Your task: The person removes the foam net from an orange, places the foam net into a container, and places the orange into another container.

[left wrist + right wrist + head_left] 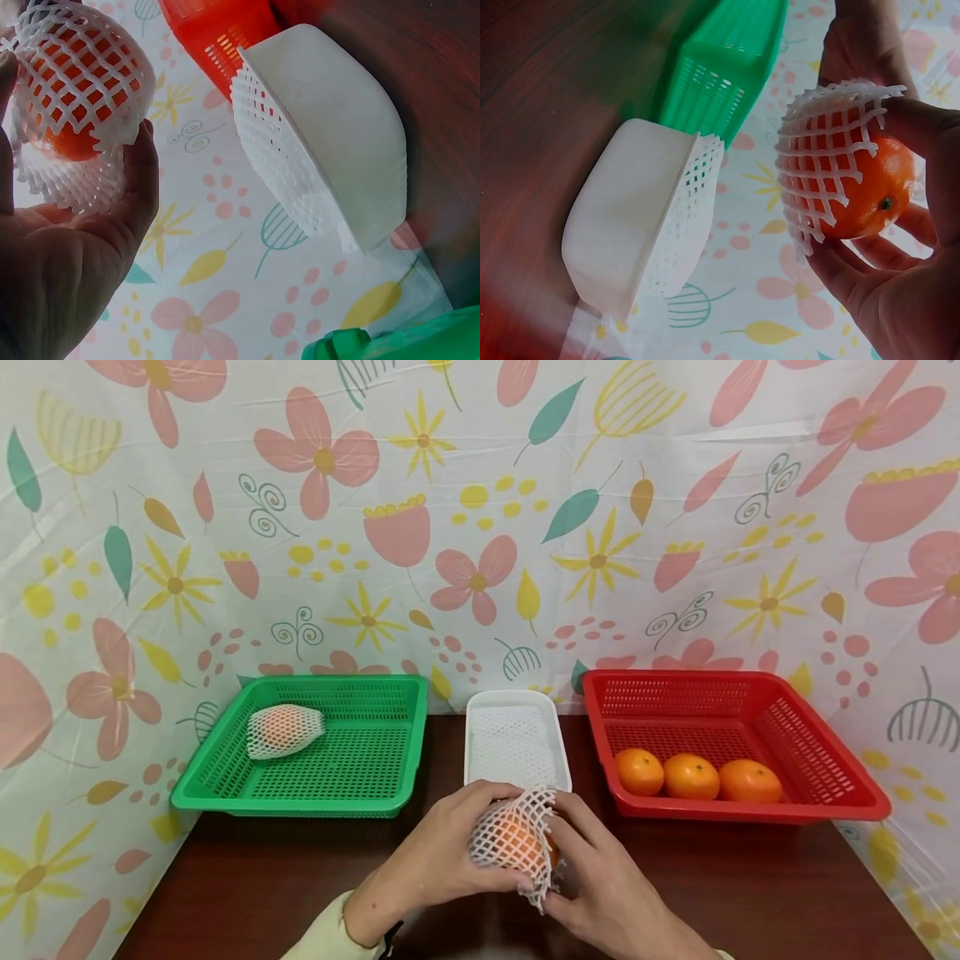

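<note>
Close above the table's front, both hands hold an orange (891, 171) partly covered by a white foam net sleeve (513, 843). My left hand (442, 847) grips the netted side, with its fingers behind and its thumb across the front. From the other side my right hand (611, 881) holds the fruit and the sleeve's open edge. In the right wrist view, the stem end pokes out bare from the net. Just beyond the hands stands a white tray (341, 112) with flat foam nets (516, 743) in it.
At the left, a green basket (288, 810) holds one netted fruit (283, 731). A red basket (750, 812) at the right holds several things: bare oranges (692, 777) along its front wall. Behind everything hangs a flower-print sheet (480, 527). The table (300, 877) is dark brown.
</note>
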Motion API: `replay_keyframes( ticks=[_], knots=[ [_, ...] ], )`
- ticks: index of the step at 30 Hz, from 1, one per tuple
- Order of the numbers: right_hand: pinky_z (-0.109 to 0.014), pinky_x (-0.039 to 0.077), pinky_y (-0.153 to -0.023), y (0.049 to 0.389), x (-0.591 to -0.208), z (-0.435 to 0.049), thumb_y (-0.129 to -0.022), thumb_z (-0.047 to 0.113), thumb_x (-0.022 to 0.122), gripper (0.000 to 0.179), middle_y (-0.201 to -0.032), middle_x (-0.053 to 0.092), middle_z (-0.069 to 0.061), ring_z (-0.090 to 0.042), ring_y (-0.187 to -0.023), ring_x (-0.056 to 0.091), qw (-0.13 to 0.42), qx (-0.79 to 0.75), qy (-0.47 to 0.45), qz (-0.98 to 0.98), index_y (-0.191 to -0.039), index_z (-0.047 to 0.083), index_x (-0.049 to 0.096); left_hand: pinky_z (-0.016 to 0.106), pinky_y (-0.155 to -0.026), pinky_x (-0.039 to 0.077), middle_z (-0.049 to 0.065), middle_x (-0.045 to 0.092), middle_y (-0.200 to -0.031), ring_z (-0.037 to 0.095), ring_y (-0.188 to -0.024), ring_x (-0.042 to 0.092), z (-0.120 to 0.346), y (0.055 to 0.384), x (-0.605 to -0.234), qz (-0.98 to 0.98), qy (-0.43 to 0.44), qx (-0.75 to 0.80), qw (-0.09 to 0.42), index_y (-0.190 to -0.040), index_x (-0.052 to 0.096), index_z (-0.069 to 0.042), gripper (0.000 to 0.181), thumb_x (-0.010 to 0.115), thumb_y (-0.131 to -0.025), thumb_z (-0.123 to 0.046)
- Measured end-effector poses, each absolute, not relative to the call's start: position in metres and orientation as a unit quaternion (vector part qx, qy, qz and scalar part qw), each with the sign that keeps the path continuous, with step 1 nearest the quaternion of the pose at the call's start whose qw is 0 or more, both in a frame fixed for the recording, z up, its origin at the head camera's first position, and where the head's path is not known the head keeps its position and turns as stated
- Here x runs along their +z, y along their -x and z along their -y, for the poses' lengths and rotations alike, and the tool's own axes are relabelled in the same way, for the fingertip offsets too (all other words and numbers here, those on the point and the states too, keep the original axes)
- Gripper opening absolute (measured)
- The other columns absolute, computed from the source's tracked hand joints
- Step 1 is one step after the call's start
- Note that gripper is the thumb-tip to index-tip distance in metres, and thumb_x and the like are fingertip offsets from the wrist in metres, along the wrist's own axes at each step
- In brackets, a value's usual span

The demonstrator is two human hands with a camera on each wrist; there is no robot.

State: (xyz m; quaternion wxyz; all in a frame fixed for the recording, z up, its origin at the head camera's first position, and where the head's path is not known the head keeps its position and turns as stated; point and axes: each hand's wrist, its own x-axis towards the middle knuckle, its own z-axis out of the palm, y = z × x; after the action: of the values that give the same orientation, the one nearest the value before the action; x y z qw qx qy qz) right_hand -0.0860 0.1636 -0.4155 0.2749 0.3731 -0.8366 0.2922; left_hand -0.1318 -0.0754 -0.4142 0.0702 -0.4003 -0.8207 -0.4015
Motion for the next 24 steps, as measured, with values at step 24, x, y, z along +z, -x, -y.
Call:
replay_keyframes(
  ticks=[24],
  knots=[
    [-0.012,0.038,-0.106,0.088,-0.415,-0.171,-0.057,0.011,0.093,0.075,-0.139,0.056,-0.005,-0.017,-0.117,0.058,0.283,0.295,-0.353,0.841,-0.127,0.013,0.067,0.025,-0.089,0.056,-0.013,0.063,-0.123,0.004,-0.107,0.063,0.093,0.136,-0.405,0.790,0.415,-0.440,0.102,-0.129,0.065,-0.023,0.037,0.080,-0.097,-0.025]
  ],
)
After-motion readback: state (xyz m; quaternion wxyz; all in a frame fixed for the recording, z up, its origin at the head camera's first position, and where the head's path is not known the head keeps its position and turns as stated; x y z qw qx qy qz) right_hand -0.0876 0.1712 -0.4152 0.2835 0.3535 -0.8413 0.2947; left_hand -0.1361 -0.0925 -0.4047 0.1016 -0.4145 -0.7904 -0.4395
